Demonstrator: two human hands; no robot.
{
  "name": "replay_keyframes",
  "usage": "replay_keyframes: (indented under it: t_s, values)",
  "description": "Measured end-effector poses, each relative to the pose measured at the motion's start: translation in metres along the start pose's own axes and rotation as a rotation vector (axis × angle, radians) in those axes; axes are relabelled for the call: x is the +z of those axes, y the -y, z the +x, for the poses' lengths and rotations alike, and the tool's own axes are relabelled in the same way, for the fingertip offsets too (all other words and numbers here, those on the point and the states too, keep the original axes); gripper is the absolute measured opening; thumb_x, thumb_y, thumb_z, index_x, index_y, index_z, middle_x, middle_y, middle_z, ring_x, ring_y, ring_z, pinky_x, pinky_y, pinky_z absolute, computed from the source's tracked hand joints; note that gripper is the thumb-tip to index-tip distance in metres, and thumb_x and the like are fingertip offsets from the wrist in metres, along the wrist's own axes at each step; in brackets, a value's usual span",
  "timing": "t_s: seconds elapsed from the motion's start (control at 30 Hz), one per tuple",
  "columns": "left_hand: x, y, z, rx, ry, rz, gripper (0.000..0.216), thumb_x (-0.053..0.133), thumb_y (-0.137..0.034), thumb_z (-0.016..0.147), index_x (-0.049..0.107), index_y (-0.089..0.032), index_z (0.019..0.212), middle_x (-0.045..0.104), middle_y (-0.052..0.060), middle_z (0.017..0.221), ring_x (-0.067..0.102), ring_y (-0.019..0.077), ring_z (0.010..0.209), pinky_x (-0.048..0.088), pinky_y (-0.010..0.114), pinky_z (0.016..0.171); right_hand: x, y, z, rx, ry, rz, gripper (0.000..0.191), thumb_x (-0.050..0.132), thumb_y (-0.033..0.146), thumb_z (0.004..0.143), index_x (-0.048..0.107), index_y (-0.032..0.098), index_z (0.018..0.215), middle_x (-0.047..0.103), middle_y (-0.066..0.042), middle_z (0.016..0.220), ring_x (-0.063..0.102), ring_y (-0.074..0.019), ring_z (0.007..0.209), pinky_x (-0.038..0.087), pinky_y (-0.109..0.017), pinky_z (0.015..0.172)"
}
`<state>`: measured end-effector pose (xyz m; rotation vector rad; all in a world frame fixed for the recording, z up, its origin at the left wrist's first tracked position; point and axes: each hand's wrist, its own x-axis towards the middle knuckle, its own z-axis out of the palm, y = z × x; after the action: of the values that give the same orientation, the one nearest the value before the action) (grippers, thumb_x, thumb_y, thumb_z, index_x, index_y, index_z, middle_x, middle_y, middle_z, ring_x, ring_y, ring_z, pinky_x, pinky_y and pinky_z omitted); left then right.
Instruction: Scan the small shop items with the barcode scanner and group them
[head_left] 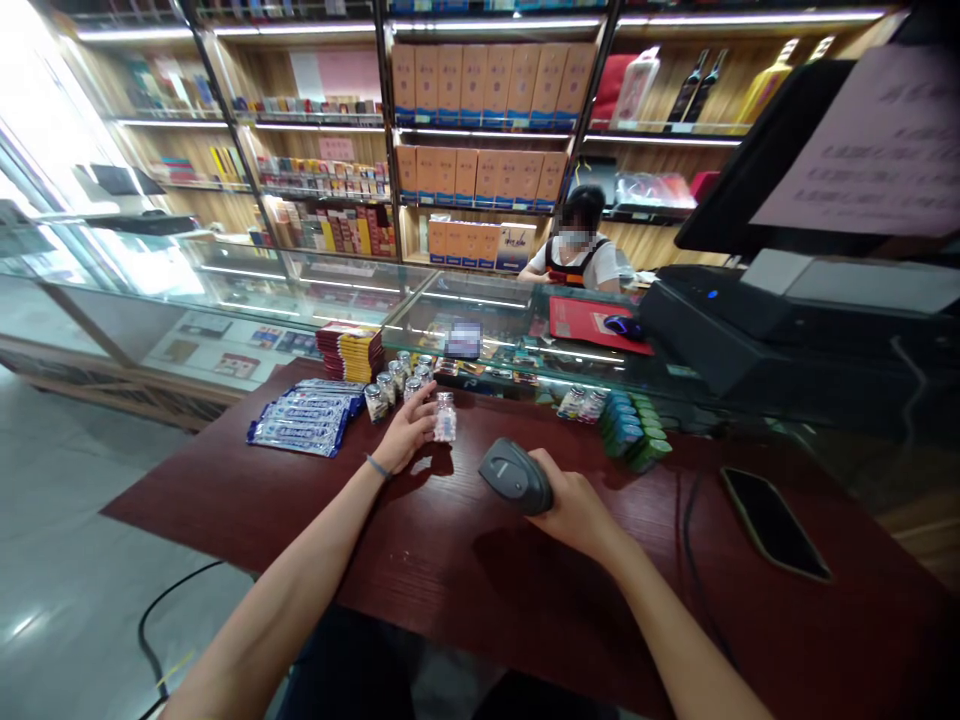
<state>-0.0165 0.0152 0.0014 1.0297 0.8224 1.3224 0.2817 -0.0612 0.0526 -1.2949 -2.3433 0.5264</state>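
My left hand (406,432) grips a small clear bottle (445,417) standing upright on the dark red counter (465,570). My right hand (574,510) holds a grey barcode scanner (516,475), its head pointing left toward the bottle. Behind the left hand stands a cluster of several similar small bottles (397,380). The scanner sits a short way right of the bottle, apart from it.
Blue flat packets (304,418) lie at the left of the counter, a stack of red and yellow packs (350,352) behind them. Green round tins (634,430) and a black phone (774,522) lie right. A till (750,320) stands far right. A person (577,250) sits behind the glass case (480,300).
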Motion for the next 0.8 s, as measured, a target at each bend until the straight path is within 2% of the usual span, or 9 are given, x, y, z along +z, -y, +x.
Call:
replay_keyframes:
  t_s: [0.1, 0.2, 0.37, 0.5, 0.6, 0.8]
  values:
    - [0.003, -0.001, -0.003, 0.076, -0.066, 0.074, 0.075, 0.069, -0.026, 0.077, 0.046, -0.03, 0.149, 0.065, 0.005, 0.12, 0.067, 0.0136, 0.09, 0.056, 0.023, 0.071, 0.002, -0.005, 0.001, 0.004, -0.014, 0.012, 0.043, 0.061, 0.022, 0.075, 0.042, 0.03, 0.112, 0.074, 0.0, 0.086, 0.076, -0.0306, 0.08, 0.041, -0.026, 0.061]
    - [0.004, -0.003, -0.004, 0.161, -0.133, 0.159, 0.067, 0.067, -0.029, 0.078, 0.049, -0.027, 0.143, 0.064, 0.006, 0.119, 0.067, 0.0173, 0.096, 0.055, 0.024, 0.07, 0.003, -0.009, 0.001, 0.023, -0.027, 0.021, 0.042, 0.062, 0.024, 0.076, 0.042, 0.03, 0.112, 0.074, -0.001, 0.088, 0.077, -0.0315, 0.084, 0.042, -0.027, 0.063]
    - [-0.002, -0.01, 0.006, 0.324, -0.225, 0.277, 0.056, 0.069, -0.032, 0.079, 0.048, -0.024, 0.13, 0.065, 0.007, 0.115, 0.067, 0.0207, 0.104, 0.056, 0.032, 0.084, 0.002, -0.009, 0.002, 0.053, -0.031, 0.034, 0.039, 0.061, 0.026, 0.077, 0.042, 0.029, 0.111, 0.074, -0.003, 0.086, 0.076, -0.0314, 0.081, 0.043, -0.027, 0.062]
    - [-0.013, -0.016, 0.003, 0.437, -0.385, 0.552, 0.043, 0.068, -0.028, 0.08, 0.055, -0.022, 0.121, 0.064, 0.007, 0.116, 0.065, 0.0186, 0.1, 0.053, 0.033, 0.091, 0.0, -0.006, 0.002, 0.067, -0.027, 0.06, 0.037, 0.061, 0.028, 0.078, 0.043, 0.029, 0.11, 0.074, -0.004, 0.086, 0.076, -0.0302, 0.08, 0.045, -0.028, 0.063]
    - [-0.022, -0.014, -0.006, 0.464, -0.447, 0.739, 0.039, 0.066, -0.026, 0.083, 0.057, -0.023, 0.121, 0.064, 0.006, 0.121, 0.065, 0.019, 0.1, 0.051, 0.034, 0.093, -0.001, -0.004, 0.003, 0.077, -0.027, 0.07, 0.037, 0.061, 0.029, 0.079, 0.044, 0.029, 0.111, 0.075, -0.004, 0.088, 0.076, -0.0309, 0.083, 0.046, -0.028, 0.065]
    - [-0.033, 0.001, -0.011, 0.442, -0.511, 0.976, 0.037, 0.07, -0.025, 0.082, 0.06, -0.023, 0.117, 0.065, 0.008, 0.115, 0.063, 0.0242, 0.104, 0.05, 0.04, 0.096, 0.003, -0.007, 0.003, 0.07, -0.031, 0.048, 0.038, 0.062, 0.029, 0.078, 0.044, 0.028, 0.111, 0.076, -0.006, 0.091, 0.077, -0.0334, 0.085, 0.046, -0.029, 0.064]
